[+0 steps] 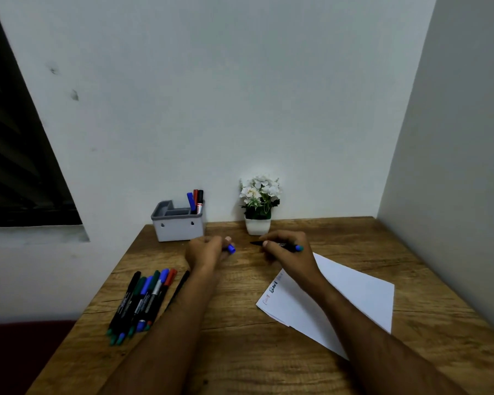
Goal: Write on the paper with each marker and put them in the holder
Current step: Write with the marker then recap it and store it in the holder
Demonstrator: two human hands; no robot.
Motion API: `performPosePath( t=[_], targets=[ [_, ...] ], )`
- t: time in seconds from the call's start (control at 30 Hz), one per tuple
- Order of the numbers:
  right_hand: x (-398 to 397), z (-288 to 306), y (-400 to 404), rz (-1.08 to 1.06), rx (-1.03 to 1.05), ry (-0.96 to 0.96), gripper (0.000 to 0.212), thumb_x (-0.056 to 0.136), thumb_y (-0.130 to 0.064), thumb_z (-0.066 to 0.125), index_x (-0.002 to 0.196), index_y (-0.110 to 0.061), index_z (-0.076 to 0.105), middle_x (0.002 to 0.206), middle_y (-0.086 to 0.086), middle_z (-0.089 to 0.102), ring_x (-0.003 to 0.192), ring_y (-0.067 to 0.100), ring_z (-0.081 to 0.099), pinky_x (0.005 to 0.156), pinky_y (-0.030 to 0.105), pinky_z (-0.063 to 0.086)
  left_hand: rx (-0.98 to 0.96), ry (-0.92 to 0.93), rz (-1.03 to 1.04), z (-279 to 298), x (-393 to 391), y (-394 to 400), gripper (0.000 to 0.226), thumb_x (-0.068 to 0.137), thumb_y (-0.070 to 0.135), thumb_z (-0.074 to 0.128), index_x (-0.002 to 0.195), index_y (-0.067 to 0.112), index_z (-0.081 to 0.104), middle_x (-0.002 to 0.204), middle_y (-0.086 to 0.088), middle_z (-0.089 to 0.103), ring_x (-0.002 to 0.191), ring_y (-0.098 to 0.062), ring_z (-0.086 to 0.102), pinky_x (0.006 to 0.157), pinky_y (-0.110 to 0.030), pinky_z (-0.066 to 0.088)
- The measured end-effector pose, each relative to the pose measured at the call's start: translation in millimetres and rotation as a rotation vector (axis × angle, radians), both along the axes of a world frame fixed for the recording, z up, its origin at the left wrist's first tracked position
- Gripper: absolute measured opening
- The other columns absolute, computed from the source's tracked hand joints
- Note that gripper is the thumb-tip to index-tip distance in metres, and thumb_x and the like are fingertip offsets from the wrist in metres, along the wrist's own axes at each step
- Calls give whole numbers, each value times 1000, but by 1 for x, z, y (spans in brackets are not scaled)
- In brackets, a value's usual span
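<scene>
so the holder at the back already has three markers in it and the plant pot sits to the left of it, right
Not quite. The head view shows the plant pot to the right of the holder, not the left. The rest stands: three markers already stand in the holder at the back of the table.

One view only — head cam, wide-angle, looking forward and down from above the near edge of the desk (240, 352). Faces the back wall (211, 95), which fills the upper half; side wall (454, 138) cuts in at right, dark window (15, 152) at left. Both forearms run up from the bottom edge to mid-frame — close range. Desk edges splay outward toward the bottom corners of the frame.
</scene>
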State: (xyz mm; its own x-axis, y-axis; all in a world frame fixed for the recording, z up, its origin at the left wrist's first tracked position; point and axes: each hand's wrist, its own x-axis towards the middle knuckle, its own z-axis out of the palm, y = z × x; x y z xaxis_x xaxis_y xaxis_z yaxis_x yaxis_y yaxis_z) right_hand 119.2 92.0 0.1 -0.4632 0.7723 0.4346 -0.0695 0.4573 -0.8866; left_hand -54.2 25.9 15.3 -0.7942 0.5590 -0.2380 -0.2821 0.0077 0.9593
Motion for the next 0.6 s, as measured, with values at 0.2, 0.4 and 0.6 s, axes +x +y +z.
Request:
performPosePath(
  t=[0.2, 0.4, 0.6],
  targets=[
    [-24, 2, -19, 81, 66, -36, 13, 91, -1, 70, 100, -4, 79, 81, 12, 78, 72, 31, 76, 69, 42, 65, 172, -351, 1, 3, -10, -15, 20, 82, -17, 56, 83, 2, 58, 95, -13, 70, 89, -28, 72, 85, -39, 59],
    [-42, -1, -28, 84, 105, -67, 13, 91, -1, 70, 100, -3, 78, 80, 11, 77, 67, 28, 75, 64, 43, 65, 216, -397, -23, 5, -14, -28, 17, 85, -17, 53, 92, -2, 59, 93, -14, 66, 84, -26, 68, 81, -39, 59],
    [-53, -2, -33, 89, 112, -81, 10, 89, -2, 75, 98, -7, 72, 76, 9, 77, 65, 23, 76, 62, 43, 65, 215, -416, -79, 4, -16, -36, 21, 84, -19, 54, 98, -5, 58, 101, -16, 68, 98, -30, 69, 81, -40, 59]
  ],
)
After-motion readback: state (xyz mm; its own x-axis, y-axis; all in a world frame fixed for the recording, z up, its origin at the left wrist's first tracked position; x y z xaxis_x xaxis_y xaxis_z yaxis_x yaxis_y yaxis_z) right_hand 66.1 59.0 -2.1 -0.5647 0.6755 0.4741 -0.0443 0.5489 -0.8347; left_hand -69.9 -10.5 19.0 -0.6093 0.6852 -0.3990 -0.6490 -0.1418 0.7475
